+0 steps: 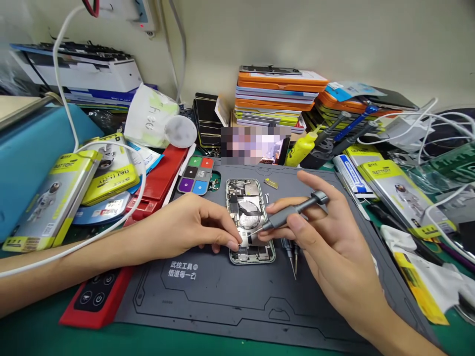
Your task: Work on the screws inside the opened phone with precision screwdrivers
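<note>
Mid-frame, the left hand (193,228) pinches the opened silver phone (248,198) steady while the right hand (326,237) grips a slim grey screwdriver (293,211), its tip on the lower board.

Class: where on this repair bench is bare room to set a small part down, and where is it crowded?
Free: the near strip of the grey mat, in front of the opened phone, between the left hand and right hand. Crowded: battery boxes left and right, stacked cases behind.

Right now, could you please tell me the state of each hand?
Left hand: fingers bent, tips on the open phone's edge; grip cannot be told.
Right hand: closed on a screwdriver, its tip at the phone.
</note>
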The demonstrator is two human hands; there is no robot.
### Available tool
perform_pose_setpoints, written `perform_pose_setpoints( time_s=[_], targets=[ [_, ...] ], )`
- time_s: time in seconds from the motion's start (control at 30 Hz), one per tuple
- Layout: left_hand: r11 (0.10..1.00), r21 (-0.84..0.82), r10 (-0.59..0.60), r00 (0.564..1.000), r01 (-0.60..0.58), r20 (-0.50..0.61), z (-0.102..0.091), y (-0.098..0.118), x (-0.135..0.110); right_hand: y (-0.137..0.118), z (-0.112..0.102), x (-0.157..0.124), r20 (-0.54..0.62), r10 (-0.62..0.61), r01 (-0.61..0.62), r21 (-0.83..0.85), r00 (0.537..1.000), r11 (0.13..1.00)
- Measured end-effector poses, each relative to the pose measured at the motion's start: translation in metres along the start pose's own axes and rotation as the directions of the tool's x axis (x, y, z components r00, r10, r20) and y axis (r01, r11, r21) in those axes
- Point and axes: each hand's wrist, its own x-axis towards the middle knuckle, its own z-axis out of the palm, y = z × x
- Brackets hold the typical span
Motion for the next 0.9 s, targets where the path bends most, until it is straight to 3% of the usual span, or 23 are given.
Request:
perform_pose_setpoints(
  time_s=[0.13,0.3,0.8,0.9],
  targets=[
    [1.000,-0.002,0.014,1.000,-0.014,0.004,-0.0010,-0.0007,0.0001,-0.0004,0.0011,-0.0019,0.012,0.013,-0.012,-0.029,1.000,0.999],
    [1.000,-0.009,0.026,1.000,-0.026,0.009,-0.0014,-0.0014,-0.0009,-0.0001,0.0002,-0.0023,0.031,-0.066,0.069,-0.082,0.997,0.994],
    [0.998,0.039,0.052,0.998,-0.053,0.028,-0.0027,-0.0031,0.0009,0.0047,0.0010,-0.0056,0.094,-0.134,0.153,-0.233,0.986,0.960],
    [0.998,0.031,0.059,0.998,-0.060,0.021,-0.0029,-0.0036,0.0008,0.0039,0.0025,-0.0074,0.070,-0.091,0.105,-0.236,0.993,0.966]
  ],
)
